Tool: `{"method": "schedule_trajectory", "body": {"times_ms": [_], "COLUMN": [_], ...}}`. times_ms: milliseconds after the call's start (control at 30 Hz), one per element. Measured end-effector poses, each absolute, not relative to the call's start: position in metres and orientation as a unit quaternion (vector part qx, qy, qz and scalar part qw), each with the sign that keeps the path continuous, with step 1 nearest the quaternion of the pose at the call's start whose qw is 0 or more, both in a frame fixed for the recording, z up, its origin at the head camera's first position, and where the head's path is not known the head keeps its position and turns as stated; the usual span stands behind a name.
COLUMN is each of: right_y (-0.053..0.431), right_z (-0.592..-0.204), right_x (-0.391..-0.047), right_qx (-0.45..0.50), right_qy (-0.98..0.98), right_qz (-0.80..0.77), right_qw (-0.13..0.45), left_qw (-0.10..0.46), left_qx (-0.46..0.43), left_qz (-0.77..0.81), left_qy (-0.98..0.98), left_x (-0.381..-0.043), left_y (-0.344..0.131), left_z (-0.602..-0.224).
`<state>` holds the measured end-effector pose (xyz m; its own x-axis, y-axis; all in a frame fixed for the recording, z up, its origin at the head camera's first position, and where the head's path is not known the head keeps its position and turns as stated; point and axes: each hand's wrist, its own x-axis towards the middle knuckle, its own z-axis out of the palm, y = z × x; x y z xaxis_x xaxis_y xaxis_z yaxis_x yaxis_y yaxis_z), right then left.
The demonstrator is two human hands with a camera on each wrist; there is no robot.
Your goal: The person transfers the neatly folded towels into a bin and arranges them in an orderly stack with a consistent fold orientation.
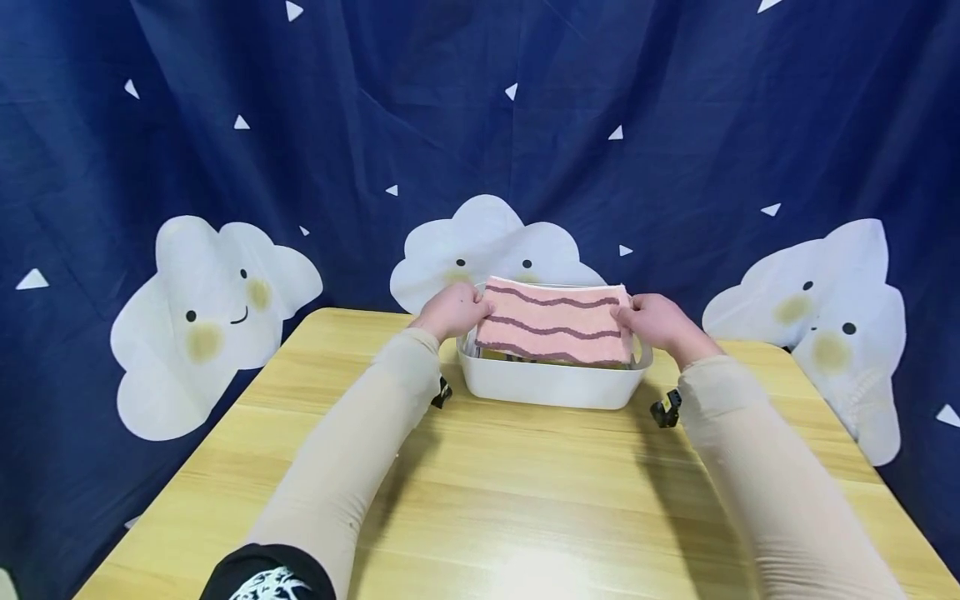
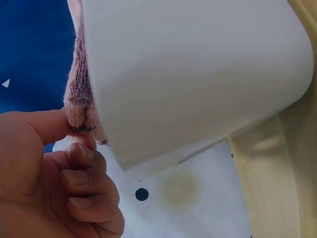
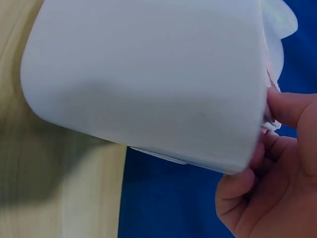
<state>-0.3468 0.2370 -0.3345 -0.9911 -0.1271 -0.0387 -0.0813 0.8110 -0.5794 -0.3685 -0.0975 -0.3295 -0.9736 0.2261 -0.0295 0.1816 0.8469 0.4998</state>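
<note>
A pink towel (image 1: 551, 321) with wavy purple stripes spans the top of a white plastic basket (image 1: 547, 387) in the head view. My left hand (image 1: 456, 311) pinches the towel's left edge between thumb and fingers. On the other side my right hand (image 1: 657, 322) pinches its right edge. The left wrist view shows the folded terry edge of the towel (image 2: 79, 99) between thumb and fingertip, just beyond the basket's rim. In the right wrist view the right hand (image 3: 277, 158) is right at the rim, and the basket wall (image 3: 148, 74) hides most of the towel.
The basket stands near the far edge of a light wooden table (image 1: 480, 492). Something yellowish and dark shows inside it below the towel. Behind the table hangs a dark blue curtain (image 1: 450, 100) with white clouds. A black wrist camera (image 1: 666, 408) sits under the right wrist.
</note>
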Motion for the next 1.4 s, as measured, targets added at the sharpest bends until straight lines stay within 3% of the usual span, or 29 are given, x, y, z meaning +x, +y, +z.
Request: {"method": "schedule_trajectory", "body": {"times_ms": [300,867,1400], "right_y": [0.231,0.249,0.256], "right_z": [-0.330,-0.337,-0.351], "right_x": [-0.344,-0.335,-0.323], "right_qx": [-0.052,-0.062,-0.080], "right_qy": [0.971,0.975,0.972], "right_qz": [-0.234,-0.216,-0.212], "right_qw": [0.003,-0.005,-0.058], "left_qw": [0.035,0.015,-0.058], "left_qx": [0.114,0.115,0.179], "left_qz": [0.212,0.219,0.145], "left_qy": [0.970,0.969,0.971], "left_x": [-0.365,-0.357,-0.337], "left_y": [-0.097,-0.102,-0.124], "left_z": [-0.336,-0.343,-0.350]}}
